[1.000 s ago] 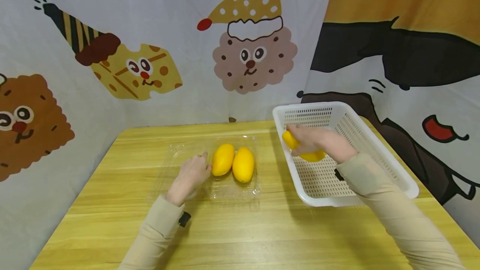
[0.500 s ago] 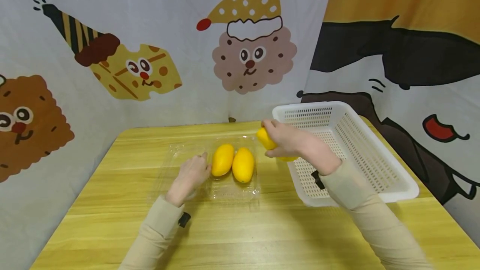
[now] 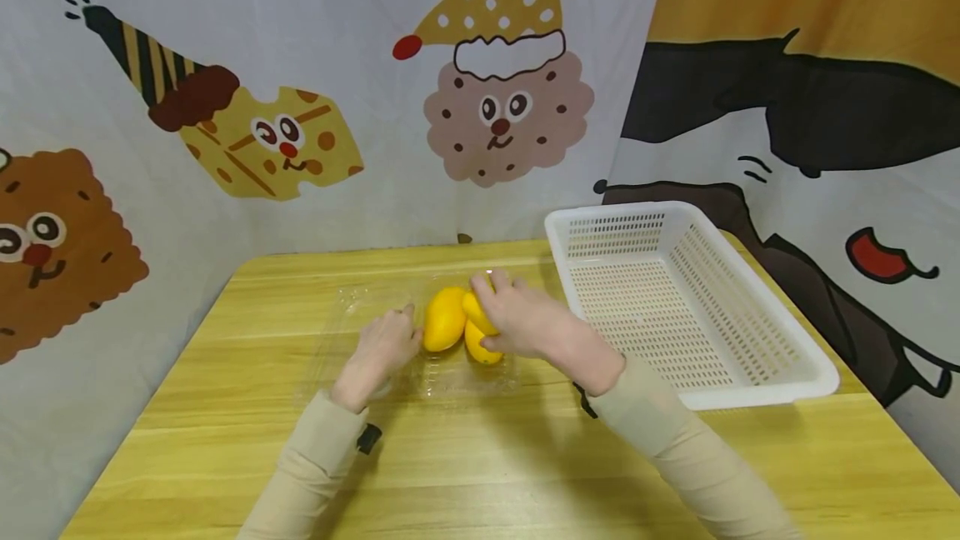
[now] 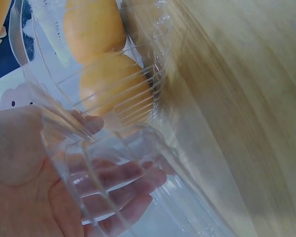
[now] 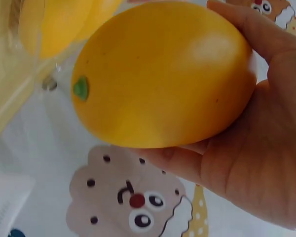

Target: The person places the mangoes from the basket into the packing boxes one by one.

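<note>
In the head view, my right hand (image 3: 528, 317) grips a yellow mango (image 3: 477, 314) over the right half of a clear plastic clamshell box (image 3: 465, 388). The right wrist view shows this mango (image 5: 163, 74) large, its green stem nub at one end, thumb and fingers on its sides. Two more mangoes lie in that half: the left mango (image 3: 444, 322) is in plain sight, while the right mango (image 3: 480, 348) is partly covered by the held one. My left hand (image 3: 384, 350) holds the box near its middle fold; in the left wrist view its fingers (image 4: 138, 182) show through the plastic.
A white slotted basket (image 3: 738, 400) stands at the right of the wooden table (image 3: 480, 473). The box's lid half (image 3: 333, 352) lies spread out to the left. A printed cloth (image 3: 315, 223) hangs behind the table's far edge.
My right hand has carried the mango from over the white basket leftward to the clear box, where it now overlaps the right mango. The left hand has stayed in place.
</note>
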The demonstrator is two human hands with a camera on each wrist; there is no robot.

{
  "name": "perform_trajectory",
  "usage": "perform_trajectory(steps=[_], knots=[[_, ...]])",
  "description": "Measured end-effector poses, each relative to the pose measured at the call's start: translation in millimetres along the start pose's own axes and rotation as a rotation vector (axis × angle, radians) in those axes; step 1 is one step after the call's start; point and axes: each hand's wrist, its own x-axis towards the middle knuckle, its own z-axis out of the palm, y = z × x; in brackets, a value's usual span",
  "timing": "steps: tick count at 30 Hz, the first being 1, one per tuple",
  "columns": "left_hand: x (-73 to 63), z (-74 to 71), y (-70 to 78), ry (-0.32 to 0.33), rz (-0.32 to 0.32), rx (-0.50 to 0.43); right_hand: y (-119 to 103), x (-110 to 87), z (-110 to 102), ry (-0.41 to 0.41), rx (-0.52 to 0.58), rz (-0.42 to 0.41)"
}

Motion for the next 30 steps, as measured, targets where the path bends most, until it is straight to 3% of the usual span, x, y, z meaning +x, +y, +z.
perform_trajectory(steps=[6, 11, 14, 30], knots=[[0.3, -0.1, -0.3, 0.011, 0.006, 0.02, -13.1, 8.0, 24.0, 0.074, -0.119, -0.042], [0.9, -0.2, -0.6, 0.015, 0.01, 0.032, -17.2, 16.4, 46.5, 0.175, -0.201, -0.15], [1.3, 0.2, -1.1, 0.019, 0.019, 0.033, -18.5, 21.3, 57.0, 0.204, -0.189, -0.205], [0.8, -0.2, -1.9, 0.019, 0.022, 0.006, -14.8, 32.8, 86.5, 0.066, -0.02, -0.291]])
